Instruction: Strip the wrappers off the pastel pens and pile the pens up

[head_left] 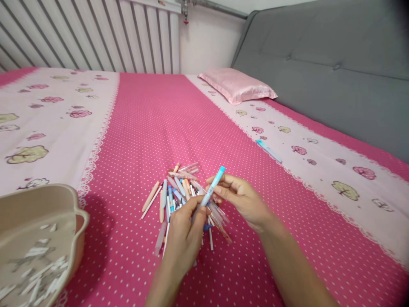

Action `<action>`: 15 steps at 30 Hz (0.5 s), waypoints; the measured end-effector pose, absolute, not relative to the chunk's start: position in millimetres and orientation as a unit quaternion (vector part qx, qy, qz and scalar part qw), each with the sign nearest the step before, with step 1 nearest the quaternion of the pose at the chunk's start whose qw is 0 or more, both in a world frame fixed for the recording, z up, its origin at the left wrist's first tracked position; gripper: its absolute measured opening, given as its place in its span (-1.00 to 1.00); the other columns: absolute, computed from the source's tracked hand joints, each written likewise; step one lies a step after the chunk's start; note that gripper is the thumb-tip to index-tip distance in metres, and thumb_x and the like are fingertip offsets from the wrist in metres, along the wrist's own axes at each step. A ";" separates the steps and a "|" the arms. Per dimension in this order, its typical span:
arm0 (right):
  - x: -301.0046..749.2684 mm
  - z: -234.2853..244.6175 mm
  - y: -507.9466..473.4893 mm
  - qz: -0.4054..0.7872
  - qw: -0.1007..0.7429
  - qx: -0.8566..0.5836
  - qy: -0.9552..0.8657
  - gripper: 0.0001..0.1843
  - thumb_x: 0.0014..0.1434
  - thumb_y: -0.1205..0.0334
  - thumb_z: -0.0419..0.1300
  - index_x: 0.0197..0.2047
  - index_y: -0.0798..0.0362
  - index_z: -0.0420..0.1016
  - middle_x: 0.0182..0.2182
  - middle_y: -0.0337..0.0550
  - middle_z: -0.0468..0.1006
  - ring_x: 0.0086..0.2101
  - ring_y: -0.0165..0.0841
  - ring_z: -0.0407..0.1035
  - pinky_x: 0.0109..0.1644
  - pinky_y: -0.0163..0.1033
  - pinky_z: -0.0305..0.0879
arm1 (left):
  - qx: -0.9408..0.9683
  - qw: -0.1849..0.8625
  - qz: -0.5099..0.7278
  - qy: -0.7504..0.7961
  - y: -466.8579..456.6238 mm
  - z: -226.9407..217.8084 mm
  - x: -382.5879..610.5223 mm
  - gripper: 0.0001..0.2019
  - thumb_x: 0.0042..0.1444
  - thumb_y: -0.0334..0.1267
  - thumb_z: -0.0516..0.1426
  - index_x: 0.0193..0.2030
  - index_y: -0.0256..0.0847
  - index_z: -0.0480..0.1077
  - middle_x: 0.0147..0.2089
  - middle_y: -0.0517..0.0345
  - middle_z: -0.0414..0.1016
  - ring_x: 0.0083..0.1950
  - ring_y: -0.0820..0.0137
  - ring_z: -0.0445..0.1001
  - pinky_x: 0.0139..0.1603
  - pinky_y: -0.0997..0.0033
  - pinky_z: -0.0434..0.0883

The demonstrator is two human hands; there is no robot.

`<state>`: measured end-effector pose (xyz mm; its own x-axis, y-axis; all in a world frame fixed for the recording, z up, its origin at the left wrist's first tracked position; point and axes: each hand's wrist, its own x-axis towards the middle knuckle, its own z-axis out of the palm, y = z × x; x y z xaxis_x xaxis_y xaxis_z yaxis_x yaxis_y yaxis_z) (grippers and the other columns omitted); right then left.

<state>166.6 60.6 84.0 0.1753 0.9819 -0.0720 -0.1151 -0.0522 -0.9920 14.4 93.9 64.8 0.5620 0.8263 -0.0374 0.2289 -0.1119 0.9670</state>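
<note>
A slim pen (210,191), pale blue with a bright blue end, is tilted up between my two hands. My left hand (185,228) is closed on its lower part, thumb and forefinger pinching it. My right hand (240,197) has its thumb and fingers closed around the upper part, just below the bright blue end. Below and behind my hands lies a loose heap of pens and pen parts (164,196) in peach, white, blue and clear pink. My left hand and the pen hide part of this heap.
At the lower left stands a beige basin (79,238) holding many small white pieces. A blue-ended clear piece (270,150) lies apart on the right of the pink bedspread (153,115). Farther back are a pink pillow (238,84), a grey headboard (319,64) and a white radiator (96,34).
</note>
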 end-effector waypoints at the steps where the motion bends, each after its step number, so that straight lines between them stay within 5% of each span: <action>1: 166.7 83.8 60.6 0.494 0.553 -0.531 -0.410 -0.76 0.06 0.16 0.19 -0.18 0.05 0.43 -0.33 -0.16 0.48 -0.39 -0.45 0.32 -0.31 -0.30 0.25 | 0.694 0.548 0.272 0.380 93.9 64.7 14.2 -0.71 0.17 -0.16 -0.06 -0.13 -0.21 0.39 -0.43 0.19 0.37 -0.46 0.45 0.26 -0.46 0.51 0.17; 15: 166.9 86.9 59.0 0.500 0.543 -0.533 -0.413 -0.76 0.04 0.21 0.22 -0.17 0.04 0.43 -0.32 -0.18 0.48 -0.29 -0.42 0.36 -0.18 -0.27 0.27 | 0.644 0.629 0.263 0.348 94.2 63.3 15.4 -0.68 0.15 -0.09 -0.01 -0.09 -0.24 0.35 -0.47 0.22 0.33 -0.50 0.51 0.22 -0.50 0.53 0.16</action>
